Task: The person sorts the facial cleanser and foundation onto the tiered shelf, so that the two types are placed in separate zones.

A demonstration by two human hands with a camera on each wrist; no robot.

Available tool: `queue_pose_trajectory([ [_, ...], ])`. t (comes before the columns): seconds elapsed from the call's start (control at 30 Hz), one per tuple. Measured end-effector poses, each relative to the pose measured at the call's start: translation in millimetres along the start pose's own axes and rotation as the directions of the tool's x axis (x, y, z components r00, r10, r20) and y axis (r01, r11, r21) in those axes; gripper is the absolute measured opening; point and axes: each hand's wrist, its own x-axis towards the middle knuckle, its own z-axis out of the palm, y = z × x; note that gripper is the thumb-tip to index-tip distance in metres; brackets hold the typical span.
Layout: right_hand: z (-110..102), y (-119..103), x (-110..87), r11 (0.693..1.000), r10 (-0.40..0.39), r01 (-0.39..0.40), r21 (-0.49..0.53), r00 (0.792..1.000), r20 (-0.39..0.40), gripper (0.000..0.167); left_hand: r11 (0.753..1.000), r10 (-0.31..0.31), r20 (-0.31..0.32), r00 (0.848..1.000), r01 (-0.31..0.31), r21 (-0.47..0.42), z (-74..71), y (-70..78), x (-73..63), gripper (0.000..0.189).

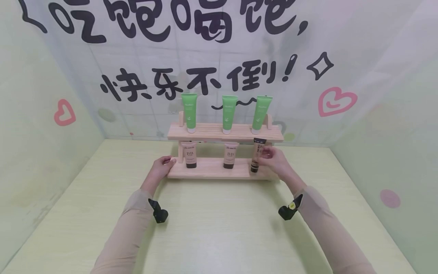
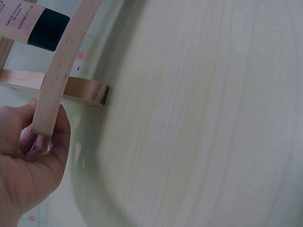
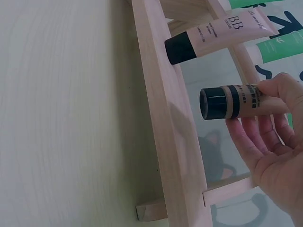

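A two-tier wooden rack (image 1: 212, 173) stands against the back wall. My left hand (image 1: 161, 169) grips the left end of its lower board, thumb on one face and fingers on the other in the left wrist view. At the right end my right hand (image 1: 276, 163) holds a brown cosmetic tube (image 3: 241, 101) with a black cap, cap down, close over the lower board. Two pink BB cream tubes stand cap down on that board, one at the left (image 1: 190, 154) and one in the middle (image 1: 230, 155).
Three green tubes stand on the upper board: left (image 1: 190, 112), middle (image 1: 229, 114) and right (image 1: 261, 114), the right one leaning. The pale wood-grain table (image 1: 219, 228) spreads in front of the rack. A printed cloth wall (image 1: 85, 83) rises behind.
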Motion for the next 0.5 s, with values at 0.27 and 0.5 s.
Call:
queue_pose_trajectory([
  [0.27, 1, 9, 6.1, 0.998, -0.056, 0.055, -0.029, 0.998, -0.039, 0.050, 1.000, -0.001, 0.004, 1.000, 0.001, 0.005, 1.2, 0.5, 0.9, 0.052],
  [0.5, 7, 17, 5.0, 0.997, -0.072, 0.071, -0.013, 0.995, -0.069, 0.047, 0.999, -0.015, 0.007, 1.000, 0.015, -0.029, 2.7, 0.4, 1.4, 0.052],
])
